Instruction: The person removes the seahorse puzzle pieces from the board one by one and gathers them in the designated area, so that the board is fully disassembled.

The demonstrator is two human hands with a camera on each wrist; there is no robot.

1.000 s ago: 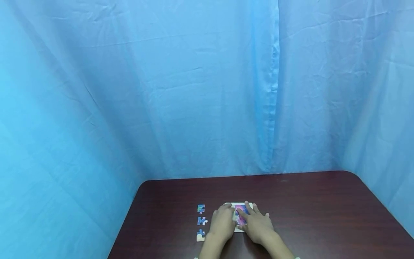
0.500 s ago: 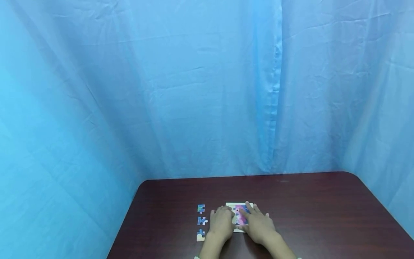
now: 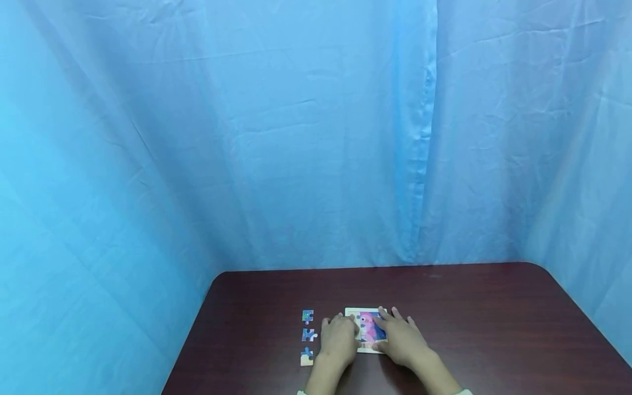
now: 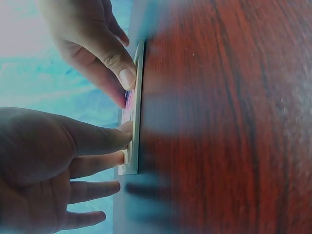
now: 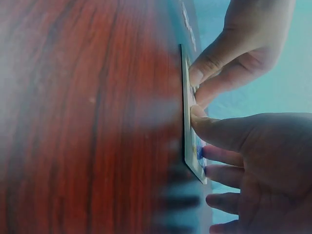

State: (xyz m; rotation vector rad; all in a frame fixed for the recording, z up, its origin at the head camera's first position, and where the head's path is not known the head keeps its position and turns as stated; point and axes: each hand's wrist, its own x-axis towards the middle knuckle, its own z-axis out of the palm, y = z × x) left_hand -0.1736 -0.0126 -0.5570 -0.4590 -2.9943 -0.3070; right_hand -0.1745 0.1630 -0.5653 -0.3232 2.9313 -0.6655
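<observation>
A small puzzle board [image 3: 365, 350] with a pale rim lies flat on the table, showing a pink cartoon figure on blue. My left hand [image 3: 338, 337] rests at its left side, covering part of that edge. In the left wrist view, the thumb and index finger of the left hand [image 4: 44, 161] touch the board while the other fingers extend past it. Over the right side lies my right hand [image 3: 404, 340], fingers spread. The right wrist view shows the right hand [image 5: 278, 161] with its thumb on the near part and fingertips along the far edge.
Left of the hands, three loose jigsaw pieces stand in a column: a top piece [image 3: 308, 316], a middle piece [image 3: 308, 335] and a bottom piece [image 3: 306, 359]. The dark wooden table [image 3: 469, 318] is backed by blue curtains [image 3: 296, 164].
My right hand has shifted slightly right, uncovering more of the pink figure. My left fingers have drawn back from the board's top left corner. The loose pieces stay put.
</observation>
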